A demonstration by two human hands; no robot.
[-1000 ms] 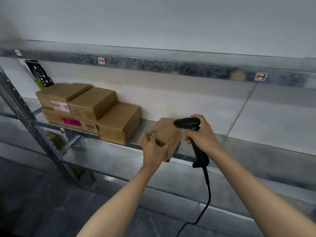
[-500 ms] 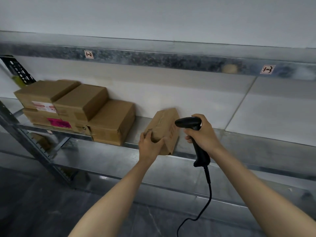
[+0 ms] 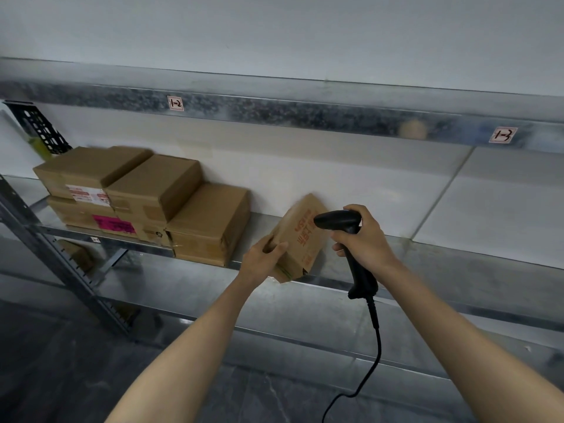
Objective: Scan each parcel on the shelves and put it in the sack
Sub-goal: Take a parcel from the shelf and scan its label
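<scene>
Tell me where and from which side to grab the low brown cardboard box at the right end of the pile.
Best take the low brown cardboard box at its front right corner, coming from the open front of the metal shelf. Its right side stands free; its left side abuts the stacked cardboard boxes, and its far end points at the wall.

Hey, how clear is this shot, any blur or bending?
Head view: the tilted parcel in the left hand is smeared by motion, its red print blurred; the scanner in the right hand is sharper; the stacked boxes are soft at their back edges; the upper shelf beam bows slightly from the wide lens; lighting is even, shadows faint.
</scene>
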